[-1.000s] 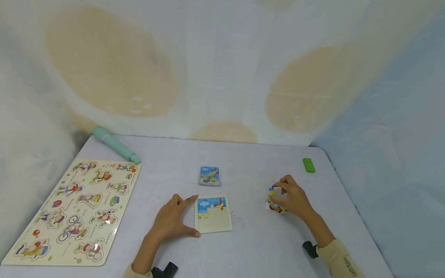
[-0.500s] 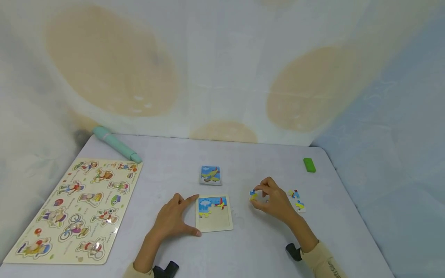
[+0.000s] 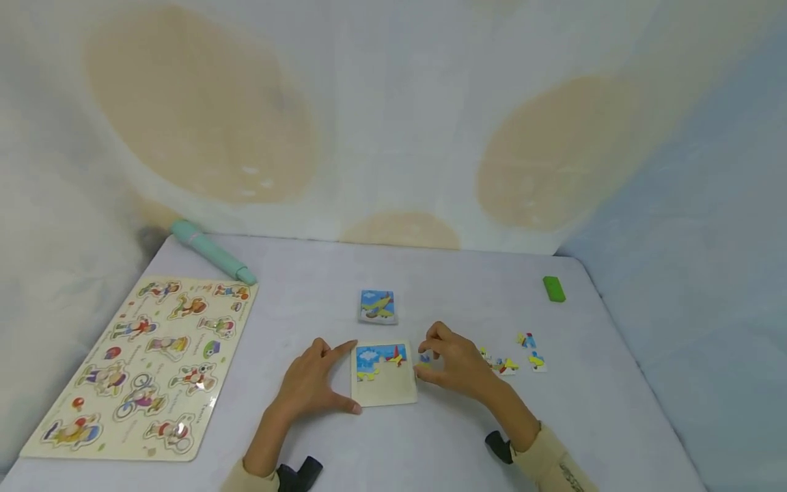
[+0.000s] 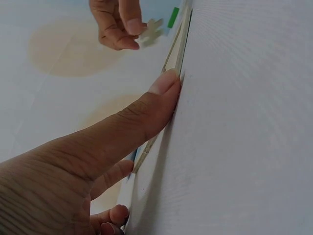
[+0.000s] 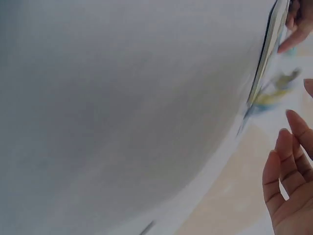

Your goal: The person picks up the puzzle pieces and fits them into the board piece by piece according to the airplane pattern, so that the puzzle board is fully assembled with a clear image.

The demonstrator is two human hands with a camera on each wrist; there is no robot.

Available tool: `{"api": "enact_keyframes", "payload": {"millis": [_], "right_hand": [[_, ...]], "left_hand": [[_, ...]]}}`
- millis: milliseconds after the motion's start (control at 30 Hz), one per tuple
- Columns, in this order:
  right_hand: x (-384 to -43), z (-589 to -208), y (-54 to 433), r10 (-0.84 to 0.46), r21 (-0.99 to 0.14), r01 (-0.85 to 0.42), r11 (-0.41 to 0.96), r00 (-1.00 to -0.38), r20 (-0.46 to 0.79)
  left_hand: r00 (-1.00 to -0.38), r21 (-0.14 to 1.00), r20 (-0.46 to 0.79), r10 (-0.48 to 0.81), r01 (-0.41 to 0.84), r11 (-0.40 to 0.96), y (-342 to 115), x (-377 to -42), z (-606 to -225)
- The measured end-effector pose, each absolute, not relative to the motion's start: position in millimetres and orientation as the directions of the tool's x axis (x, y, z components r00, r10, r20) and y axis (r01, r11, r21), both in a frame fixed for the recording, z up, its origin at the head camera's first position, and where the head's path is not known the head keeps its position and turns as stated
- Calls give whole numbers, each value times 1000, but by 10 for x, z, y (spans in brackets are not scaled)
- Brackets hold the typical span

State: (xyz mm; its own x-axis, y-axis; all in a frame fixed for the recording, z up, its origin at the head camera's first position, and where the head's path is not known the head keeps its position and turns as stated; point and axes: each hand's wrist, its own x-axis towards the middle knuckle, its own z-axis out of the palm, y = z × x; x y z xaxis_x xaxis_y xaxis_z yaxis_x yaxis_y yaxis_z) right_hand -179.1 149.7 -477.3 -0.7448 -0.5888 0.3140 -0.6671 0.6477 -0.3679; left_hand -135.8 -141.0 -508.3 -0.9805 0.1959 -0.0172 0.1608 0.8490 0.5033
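Cream-coloured, the puzzle tray lies part-filled on the bench, the left hand spread wide, thumb and forefinger touching its two left corners; beside its right edge the right hand pinches a blue-and-yellow piece between fingertips, loose pieces lying farther right, a green block beyond them

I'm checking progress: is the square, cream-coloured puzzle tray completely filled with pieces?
No, the square, cream-coloured puzzle tray lies bare across its near part, below the blue, cloud-printed pieces.
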Motion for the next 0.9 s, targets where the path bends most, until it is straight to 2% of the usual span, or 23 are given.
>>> {"api": "enact_keyframes", "payload": {"millis": [100,167,267,433,567,733,900], "right_hand": [[-1793,-4734,1402,-652,-283,-722,632,-692,309],[-1793,-4708,1379,-666,-240,-728,642,-684,296],[-1785,-4683,1428,-628,-230,-678,698,-734,259],[-1717,-4664,1614,-502,-292,-523,801,-852,148],[-1647,-4700,1712,-450,-322,-440,838,-892,48],[-1611,-4763,1723,-468,-352,-445,823,-884,23],[-1618,-4758,1690,-526,-387,-495,778,-850,29]], "left_hand": [[-980,500,-1,198,171,849,-1387,-1372,-5080],[-980,500,-1,199,172,849,-1374,-1378,-5079],[-980,496,-6,201,172,851,-1359,-1384,-5084],[-979,492,-24,201,163,855,-1351,-1385,-5076],[-980,493,-27,199,160,855,-1365,-1389,-5055],[-980,490,-22,196,160,857,-1391,-1387,-5057],[-980,495,-24,197,160,854,-1399,-1385,-5087]]}}
